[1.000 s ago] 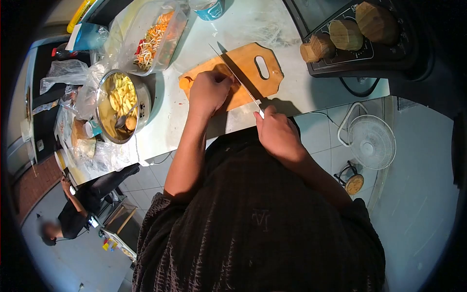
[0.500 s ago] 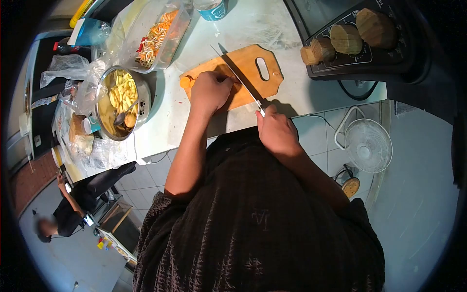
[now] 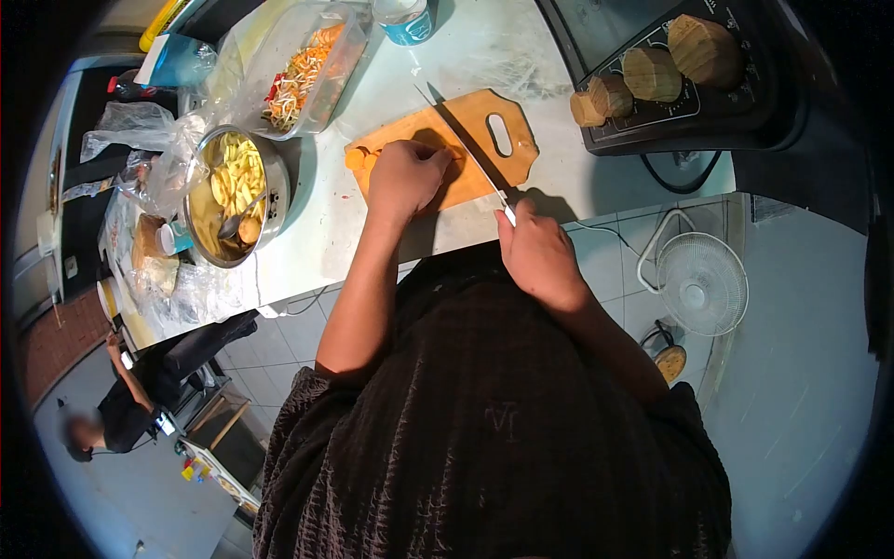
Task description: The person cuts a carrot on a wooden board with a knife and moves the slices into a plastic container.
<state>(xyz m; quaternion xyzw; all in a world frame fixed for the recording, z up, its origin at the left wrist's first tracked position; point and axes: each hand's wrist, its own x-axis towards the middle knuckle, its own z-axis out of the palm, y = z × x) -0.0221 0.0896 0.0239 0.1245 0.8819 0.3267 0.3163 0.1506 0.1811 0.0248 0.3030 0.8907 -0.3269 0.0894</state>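
Observation:
On the wooden cutting board (image 3: pixel 519 166), my left hand (image 3: pixel 406 177) is curled closed over an orange piece of carrot (image 3: pixel 455 152), which peeks out beyond its fingertips. Cut orange carrot slices (image 3: pixel 358 159) lie to the left of that hand, partly covered by it. My right hand (image 3: pixel 542 253) is closed around the white handle of a kitchen knife (image 3: pixel 473 149). The long blade slants up and left across the board, a little to the right of my left fingertips, its tip past the board's far edge.
Left of the board stand a steel pot (image 3: pixel 276 200) with pale yellow slices and a spoon, and a plastic box (image 3: pixel 346 70) of sprouts and shreds. A black oven (image 3: pixel 689 84) with wooden knobs sits at right. Below are a fan (image 3: pixel 700 282) and another person (image 3: pixel 130 410).
My right hand and the knife have shifted slightly right and down, so the blade lies farther from my left fingertips. My left hand stays over the carrot.

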